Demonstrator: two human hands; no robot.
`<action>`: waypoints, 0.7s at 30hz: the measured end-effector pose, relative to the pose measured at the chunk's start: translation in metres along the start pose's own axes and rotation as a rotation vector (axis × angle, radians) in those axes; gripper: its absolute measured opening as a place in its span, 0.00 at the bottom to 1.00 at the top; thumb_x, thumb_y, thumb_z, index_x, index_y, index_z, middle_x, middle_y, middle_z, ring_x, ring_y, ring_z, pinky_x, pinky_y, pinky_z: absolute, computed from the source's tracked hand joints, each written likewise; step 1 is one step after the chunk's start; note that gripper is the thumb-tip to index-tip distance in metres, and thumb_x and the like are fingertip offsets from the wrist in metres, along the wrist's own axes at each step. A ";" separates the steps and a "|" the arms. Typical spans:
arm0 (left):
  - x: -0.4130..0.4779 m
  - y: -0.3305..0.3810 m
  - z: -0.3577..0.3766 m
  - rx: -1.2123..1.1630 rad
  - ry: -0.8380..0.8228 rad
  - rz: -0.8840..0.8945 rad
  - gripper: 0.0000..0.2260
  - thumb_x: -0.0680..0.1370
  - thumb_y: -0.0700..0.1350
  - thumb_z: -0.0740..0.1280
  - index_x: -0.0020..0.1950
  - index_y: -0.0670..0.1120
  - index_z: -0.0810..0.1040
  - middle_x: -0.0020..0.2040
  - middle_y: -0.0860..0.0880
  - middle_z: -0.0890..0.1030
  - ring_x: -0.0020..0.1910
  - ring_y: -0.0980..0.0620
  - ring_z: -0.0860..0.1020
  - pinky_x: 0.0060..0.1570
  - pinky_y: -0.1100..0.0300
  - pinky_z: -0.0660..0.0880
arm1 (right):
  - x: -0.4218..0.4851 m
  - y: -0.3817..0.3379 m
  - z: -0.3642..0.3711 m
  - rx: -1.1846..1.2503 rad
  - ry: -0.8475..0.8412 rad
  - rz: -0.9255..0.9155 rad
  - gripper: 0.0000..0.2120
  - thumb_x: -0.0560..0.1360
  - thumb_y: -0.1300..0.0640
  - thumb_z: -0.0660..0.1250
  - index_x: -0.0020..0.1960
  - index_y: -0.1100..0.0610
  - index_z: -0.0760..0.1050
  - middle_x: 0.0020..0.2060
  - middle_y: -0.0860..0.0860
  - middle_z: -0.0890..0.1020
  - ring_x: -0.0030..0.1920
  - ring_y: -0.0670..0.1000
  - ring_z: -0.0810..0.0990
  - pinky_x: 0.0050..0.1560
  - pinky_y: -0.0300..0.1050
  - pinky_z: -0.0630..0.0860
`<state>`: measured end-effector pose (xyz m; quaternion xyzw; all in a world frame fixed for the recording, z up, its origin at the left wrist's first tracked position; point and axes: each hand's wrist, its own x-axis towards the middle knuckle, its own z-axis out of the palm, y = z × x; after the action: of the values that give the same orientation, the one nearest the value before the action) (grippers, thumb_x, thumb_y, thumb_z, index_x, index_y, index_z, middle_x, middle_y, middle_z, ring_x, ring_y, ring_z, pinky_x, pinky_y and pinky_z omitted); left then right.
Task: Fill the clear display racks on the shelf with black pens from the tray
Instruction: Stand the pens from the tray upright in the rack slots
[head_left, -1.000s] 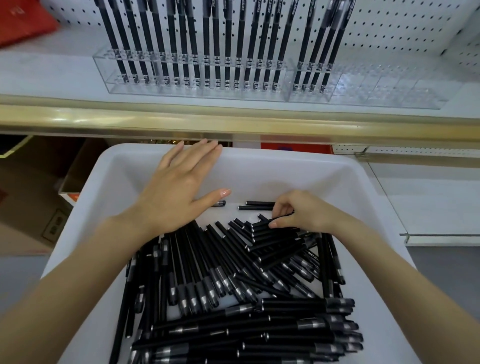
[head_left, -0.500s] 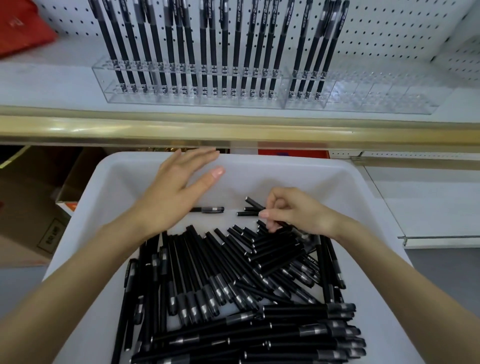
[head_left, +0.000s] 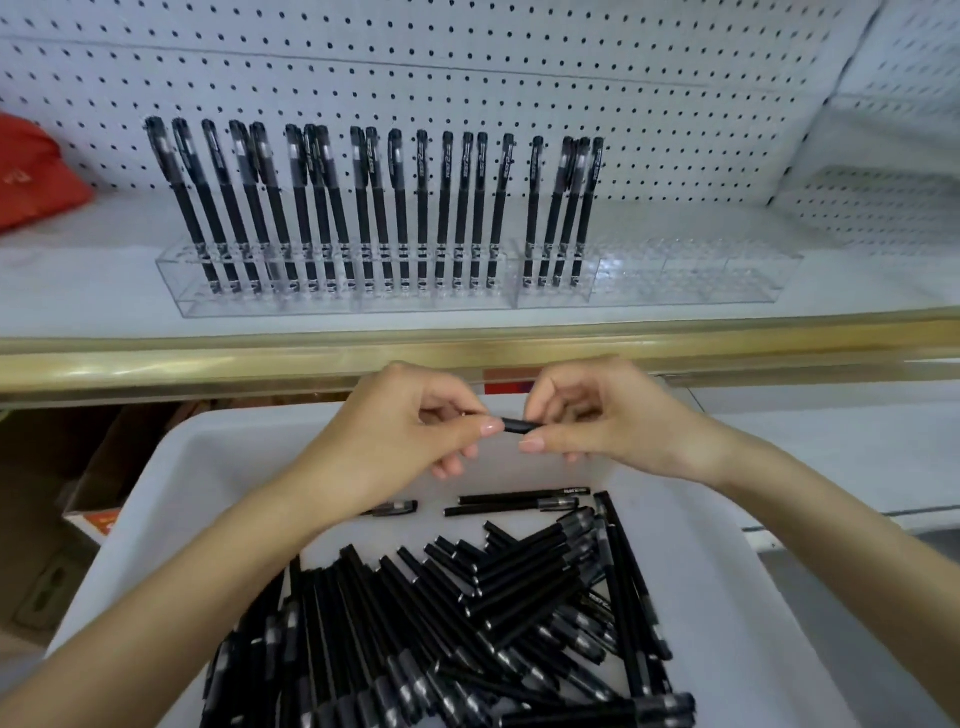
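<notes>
Mid-frame, left hand (head_left: 395, 431) and right hand (head_left: 597, 415) pinch one slim black pen (head_left: 519, 426); a slack grip could drop it into the white plastic tray (head_left: 727, 597)

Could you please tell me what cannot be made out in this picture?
Head view:
1. Held black plastic pen: most of its length hidden by the left hand and right hand.
2. Clear plastic display racks: empty holes on the right, too faint to count.
3. White plastic tray: near end cut off by the bottom edge.
</notes>
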<state>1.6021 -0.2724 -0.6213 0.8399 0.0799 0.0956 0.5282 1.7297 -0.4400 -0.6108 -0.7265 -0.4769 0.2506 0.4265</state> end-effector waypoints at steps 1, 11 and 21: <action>0.003 0.002 0.000 -0.043 0.013 -0.007 0.03 0.72 0.42 0.72 0.39 0.47 0.83 0.32 0.48 0.83 0.28 0.56 0.78 0.30 0.65 0.75 | -0.001 -0.002 -0.009 -0.032 -0.008 0.011 0.13 0.65 0.53 0.73 0.42 0.62 0.79 0.32 0.55 0.83 0.29 0.47 0.78 0.33 0.39 0.76; 0.026 0.016 0.018 -0.172 0.099 -0.057 0.02 0.71 0.37 0.73 0.40 0.42 0.82 0.36 0.44 0.84 0.32 0.54 0.81 0.33 0.66 0.77 | -0.007 -0.007 -0.092 0.157 0.135 0.162 0.09 0.64 0.57 0.73 0.43 0.59 0.82 0.32 0.52 0.82 0.32 0.46 0.78 0.35 0.35 0.76; 0.048 0.036 0.040 -0.339 0.042 -0.090 0.10 0.76 0.44 0.65 0.45 0.41 0.84 0.36 0.43 0.84 0.31 0.53 0.81 0.33 0.64 0.78 | -0.005 -0.004 -0.111 0.411 0.359 0.103 0.15 0.59 0.60 0.74 0.46 0.55 0.82 0.42 0.57 0.84 0.40 0.47 0.81 0.38 0.36 0.77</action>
<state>1.6596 -0.3109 -0.6023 0.7323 0.1113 0.1016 0.6641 1.8113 -0.4862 -0.5508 -0.6810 -0.2954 0.2305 0.6292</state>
